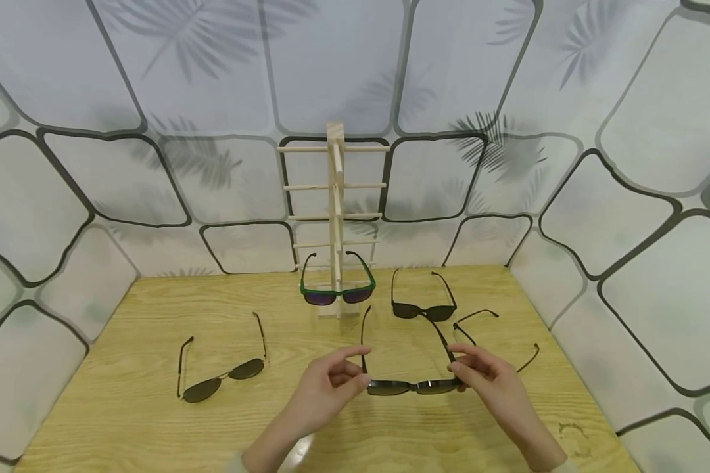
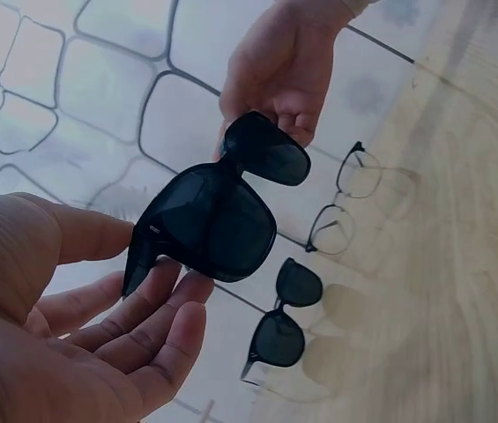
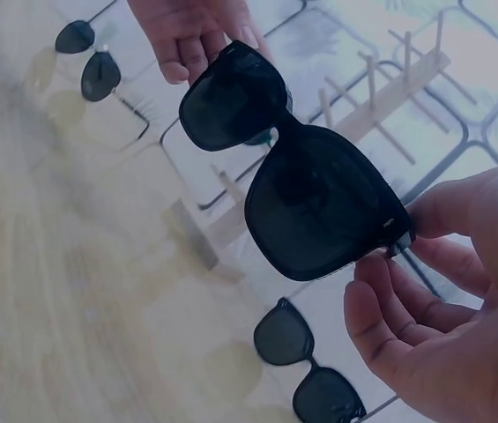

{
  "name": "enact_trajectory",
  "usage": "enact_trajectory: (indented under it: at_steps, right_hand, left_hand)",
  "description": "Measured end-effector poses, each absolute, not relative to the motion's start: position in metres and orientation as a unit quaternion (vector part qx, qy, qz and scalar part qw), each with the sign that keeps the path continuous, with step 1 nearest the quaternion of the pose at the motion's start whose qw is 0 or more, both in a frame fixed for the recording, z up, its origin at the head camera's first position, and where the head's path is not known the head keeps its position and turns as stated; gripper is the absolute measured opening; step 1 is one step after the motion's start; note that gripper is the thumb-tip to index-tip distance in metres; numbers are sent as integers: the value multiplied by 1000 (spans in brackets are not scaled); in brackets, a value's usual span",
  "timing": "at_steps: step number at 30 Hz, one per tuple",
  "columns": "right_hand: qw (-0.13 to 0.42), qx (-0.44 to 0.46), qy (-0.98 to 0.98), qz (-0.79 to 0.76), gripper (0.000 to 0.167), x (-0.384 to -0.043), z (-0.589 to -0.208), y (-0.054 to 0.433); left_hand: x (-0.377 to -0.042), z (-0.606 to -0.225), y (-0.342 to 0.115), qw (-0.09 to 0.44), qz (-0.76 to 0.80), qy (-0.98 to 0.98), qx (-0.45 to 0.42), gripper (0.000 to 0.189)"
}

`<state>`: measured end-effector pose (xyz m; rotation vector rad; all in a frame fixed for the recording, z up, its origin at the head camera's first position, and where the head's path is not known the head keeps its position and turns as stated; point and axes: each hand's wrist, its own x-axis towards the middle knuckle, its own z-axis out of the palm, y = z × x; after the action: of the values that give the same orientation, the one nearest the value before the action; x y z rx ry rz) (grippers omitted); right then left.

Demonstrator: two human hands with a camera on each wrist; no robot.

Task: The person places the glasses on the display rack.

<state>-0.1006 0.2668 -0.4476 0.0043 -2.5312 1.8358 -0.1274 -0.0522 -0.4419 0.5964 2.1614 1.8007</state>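
Black sunglasses are held level above the table, lenses toward me and temples pointing away. My left hand pinches the left end of their frame near the hinge. At the opposite end, my right hand grips the hinge corner between thumb and fingers. Both dark lenses show in the right wrist view, where the near lens sits beside the right fingers. Beyond the held pair stands a wooden eyewear rack with several crossbars. Green-framed sunglasses with purplish lenses sit at its lowest bars.
Thin-framed sunglasses lie unfolded on the table's left. Another black pair lies right of the rack. Clear-lens eyeglasses are partly hidden behind my right hand in the head view. Patterned walls enclose the wood-grain table at back and sides.
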Motion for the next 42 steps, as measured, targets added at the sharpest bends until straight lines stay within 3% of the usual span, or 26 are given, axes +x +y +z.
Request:
enact_trajectory:
  at_steps: [16, 25, 42]
  right_hand:
    - [32, 54, -807, 587, 38, -114, -412, 247]
    - [32, 75, -802, 592, 39, -127, -396, 236]
    - [23, 129, -768, 627, 45, -149, -384, 211]
  left_hand:
    - [-135, -409, -72, 56, 628, 746, 214, 45]
    - [-137, -399, -81, 1, 646, 741, 183, 41]
    - [-145, -386, -95, -52, 672, 728, 128, 38]
